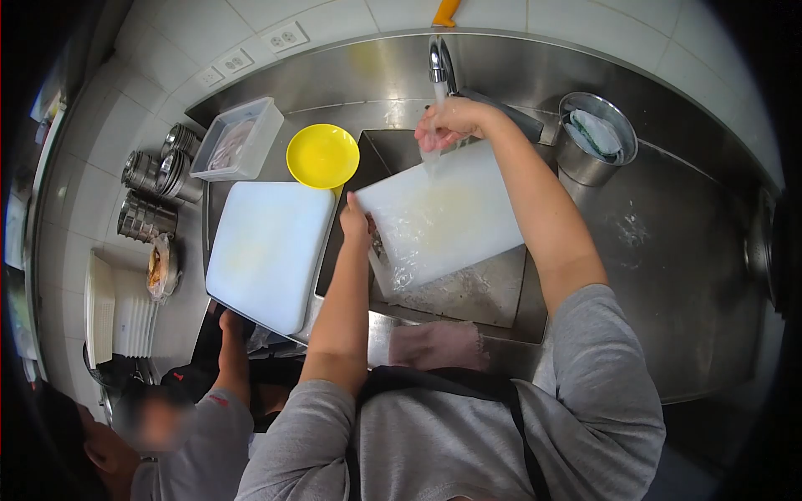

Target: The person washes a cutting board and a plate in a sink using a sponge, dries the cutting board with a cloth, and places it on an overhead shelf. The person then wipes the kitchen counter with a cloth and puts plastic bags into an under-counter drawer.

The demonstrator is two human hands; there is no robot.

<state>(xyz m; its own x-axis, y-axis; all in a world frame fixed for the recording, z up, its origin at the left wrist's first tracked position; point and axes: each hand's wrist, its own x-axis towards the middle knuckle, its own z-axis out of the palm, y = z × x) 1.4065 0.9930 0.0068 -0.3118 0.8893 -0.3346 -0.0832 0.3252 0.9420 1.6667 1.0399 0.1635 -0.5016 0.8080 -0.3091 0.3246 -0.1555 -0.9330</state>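
Note:
A white cutting board (451, 219) is tilted over the metal sink (493, 296), wet and with a faint yellowish patch. My left hand (357, 219) grips its left edge, thumb on top and the other fingers partly hidden underneath. Water runs from the faucet (438, 63) onto my right hand (451, 121), which is at the board's far edge with its fingers curled under the stream. Whether those fingers touch the board is unclear. A second white board (266, 250) lies flat to the left of the sink.
Near the back stand a yellow bowl (323, 156), a clear plastic bin (238, 142) and a metal pot (591, 159) with a cloth inside. A pink cloth (439, 345) hangs at the front edge. Another person (196, 434) is at lower left; metal containers (149, 215) line the wall.

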